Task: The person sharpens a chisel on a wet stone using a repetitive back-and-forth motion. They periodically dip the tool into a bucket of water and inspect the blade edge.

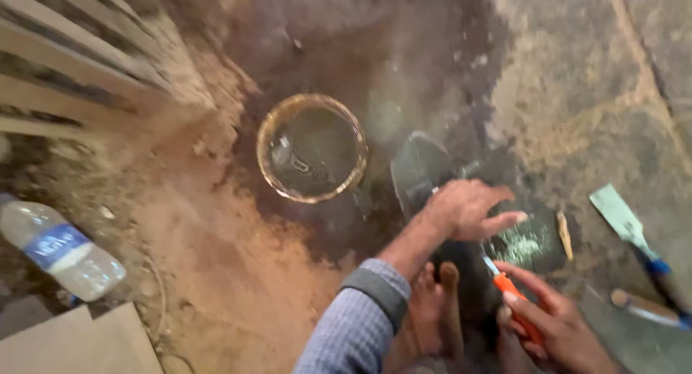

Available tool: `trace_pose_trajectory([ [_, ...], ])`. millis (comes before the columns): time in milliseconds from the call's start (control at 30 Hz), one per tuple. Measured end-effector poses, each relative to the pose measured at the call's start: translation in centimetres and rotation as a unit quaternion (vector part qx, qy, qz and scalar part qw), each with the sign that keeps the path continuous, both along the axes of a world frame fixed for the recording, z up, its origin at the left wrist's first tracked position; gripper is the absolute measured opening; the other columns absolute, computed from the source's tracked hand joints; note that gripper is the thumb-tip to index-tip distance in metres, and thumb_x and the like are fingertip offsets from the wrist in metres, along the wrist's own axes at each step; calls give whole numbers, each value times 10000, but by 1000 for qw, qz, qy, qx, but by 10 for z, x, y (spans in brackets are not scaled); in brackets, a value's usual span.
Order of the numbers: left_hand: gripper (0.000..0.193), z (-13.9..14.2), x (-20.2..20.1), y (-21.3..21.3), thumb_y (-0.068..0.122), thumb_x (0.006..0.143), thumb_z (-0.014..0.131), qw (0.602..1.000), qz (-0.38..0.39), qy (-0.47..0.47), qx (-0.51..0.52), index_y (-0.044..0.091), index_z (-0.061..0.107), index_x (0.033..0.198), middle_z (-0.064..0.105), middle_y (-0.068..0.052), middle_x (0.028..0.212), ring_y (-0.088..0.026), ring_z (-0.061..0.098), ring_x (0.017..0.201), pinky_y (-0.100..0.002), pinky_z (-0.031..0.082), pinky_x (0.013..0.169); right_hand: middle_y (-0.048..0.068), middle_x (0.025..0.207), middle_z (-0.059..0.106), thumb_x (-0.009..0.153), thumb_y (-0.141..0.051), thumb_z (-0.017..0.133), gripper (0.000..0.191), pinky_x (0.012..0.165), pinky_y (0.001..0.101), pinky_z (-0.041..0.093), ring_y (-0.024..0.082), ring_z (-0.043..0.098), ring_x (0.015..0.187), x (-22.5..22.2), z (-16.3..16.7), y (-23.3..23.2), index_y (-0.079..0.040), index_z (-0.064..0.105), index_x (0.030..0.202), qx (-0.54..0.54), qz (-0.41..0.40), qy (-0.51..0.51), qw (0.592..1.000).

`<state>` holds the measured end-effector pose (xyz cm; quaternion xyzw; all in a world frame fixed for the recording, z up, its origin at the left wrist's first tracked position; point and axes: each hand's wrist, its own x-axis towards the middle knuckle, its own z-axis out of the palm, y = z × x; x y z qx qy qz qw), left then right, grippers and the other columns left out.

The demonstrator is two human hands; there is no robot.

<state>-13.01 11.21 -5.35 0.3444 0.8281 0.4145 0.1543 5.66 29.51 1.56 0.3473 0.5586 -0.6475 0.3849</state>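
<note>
A dark, flat sharpening stone point(530, 241) lies on the wet ground low and right of centre, with a pale, gritty smear on its top face. The left hand point(468, 208) rests palm down on the stone's far edge, fingers loosely spread and pointing right, its blue checked sleeve point(357, 323) running down to the bottom edge. The right hand point(559, 323) comes up from the bottom right corner with fingers curled tight around the orange handle of a chisel point(508, 287), the index finger laid along the handle; the short metal blade tip meets the stone just beside the pale smear. Under the left forearm, the person's bare foot point(436, 309) sits next to the stone.

Just left of the left hand stands a dark, wedge-shaped metal tool point(422, 168), partly blurred. Beyond it, a round bowl of cloudy water point(311, 148) sits on damp, dark soil. To the right of the stone lie a small sliver of wood point(564, 235), a broad chisel with a blue collar point(627, 226) and another handled tool point(645, 307). Far left, a plastic water bottle with a blue label point(58, 251) lies on its side on reddish sawdust, near pale wooden planks point(72, 57).
</note>
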Motion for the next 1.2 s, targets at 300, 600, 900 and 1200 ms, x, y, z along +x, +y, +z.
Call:
trace_pose_trajectory([
  [300, 564, 21, 110, 30, 669, 892, 448, 986, -104, -117, -48, 245, 786, 1047, 791, -73, 961, -322, 750, 923, -476, 600, 815, 95, 986, 642, 959, -205, 692, 539, 635, 295, 409, 141, 513, 783, 77, -33, 28, -103, 576, 1476, 17, 89, 207, 974],
  [600, 593, 33, -12, -11, 641, 995, 406, 995, -52, -55, -69, 164, 757, 972, 767, -141, 854, -379, 734, 870, -528, 578, 800, 138, 801, 532, 1022, -252, 662, 566, 471, 308, 335, 175, 431, 583, 4, -20, 8, -236, 561, 1579, -4, 7, 23, 1000],
  [900, 551, 35, 92, 27, 634, 1007, 382, 977, -123, -160, -73, 243, 751, 1128, 788, -128, 916, -365, 744, 901, -527, 560, 864, 182, 1439, 615, 916, -197, 713, 603, 1095, 394, 365, 261, 523, 1349, 140, -90, 65, -29, 541, 1469, 111, 191, 333, 917],
  [1200, 493, 28, -10, -4, 587, 1024, 406, 995, -35, -62, -74, 240, 728, 1161, 785, -126, 960, -363, 742, 922, -497, 591, 804, 52, 593, 464, 949, -296, 647, 519, 385, 290, 260, 129, 345, 416, -13, 7, -2, -297, 578, 1464, 22, 14, -38, 999],
])
